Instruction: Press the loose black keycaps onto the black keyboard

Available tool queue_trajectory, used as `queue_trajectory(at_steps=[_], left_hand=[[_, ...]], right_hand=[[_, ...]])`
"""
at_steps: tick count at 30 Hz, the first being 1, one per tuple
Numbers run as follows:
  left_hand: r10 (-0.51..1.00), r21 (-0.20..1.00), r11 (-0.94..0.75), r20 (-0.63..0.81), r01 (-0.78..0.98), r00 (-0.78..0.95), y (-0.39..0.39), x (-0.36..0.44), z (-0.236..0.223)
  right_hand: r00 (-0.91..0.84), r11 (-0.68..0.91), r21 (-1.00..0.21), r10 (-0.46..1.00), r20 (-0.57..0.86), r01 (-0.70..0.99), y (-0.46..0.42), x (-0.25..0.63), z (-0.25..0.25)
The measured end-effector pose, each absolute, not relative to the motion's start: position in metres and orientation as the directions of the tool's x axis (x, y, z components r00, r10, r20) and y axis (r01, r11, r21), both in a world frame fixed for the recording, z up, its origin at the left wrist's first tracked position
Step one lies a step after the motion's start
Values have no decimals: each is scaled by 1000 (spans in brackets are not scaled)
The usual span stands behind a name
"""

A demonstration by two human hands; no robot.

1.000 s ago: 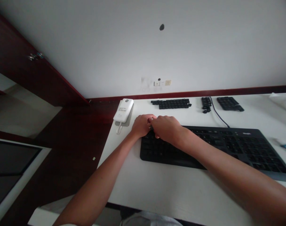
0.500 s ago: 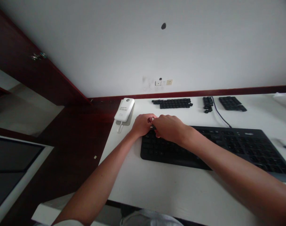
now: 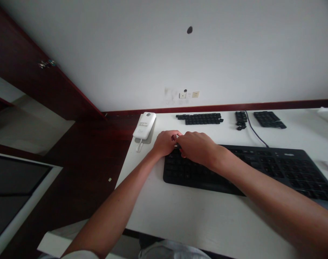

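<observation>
A black keyboard lies on the white table, its upper left corner beneath my hands. Its key area is dark, and single keys are hard to make out. My left hand is curled at that corner, with thumb and forefinger bent towards the right hand. My right hand is closed over the top left keys, its fingertips meeting those of the left. A small greyish piece shows between the fingertips; what it is, I cannot tell. Most fingertips are hidden.
Loose black keycaps stand grouped along the table's back: a wide block, a small cluster and a squarish block. A cable runs back from the keyboard. A white power bank with a strap lies at left, near the table edge.
The whole view has shifted slightly, so things sit a little further right. Both hands keep nearly the same pose at the keyboard's corner.
</observation>
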State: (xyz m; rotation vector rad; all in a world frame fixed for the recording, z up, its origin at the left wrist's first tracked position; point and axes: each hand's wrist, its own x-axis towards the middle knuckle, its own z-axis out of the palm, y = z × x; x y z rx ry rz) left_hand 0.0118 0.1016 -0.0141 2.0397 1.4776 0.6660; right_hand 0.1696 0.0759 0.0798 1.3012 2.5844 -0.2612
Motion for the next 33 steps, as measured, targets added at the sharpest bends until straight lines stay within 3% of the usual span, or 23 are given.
queue_trajectory(at_steps=[6,15,33], left_hand=[[961,646,-260,103,717,256,101,13,-14],[960,706,-264,124,657,252,99,13,-16],[960,707,-265,133,656,245,99,14,-15]], right_hand=[[-583,582,-103,756,-297,807,100,181,81],[-373,372,-216,927,39,903,168,221,60],[-388,380,-163,921,-21,911,174,218,32]])
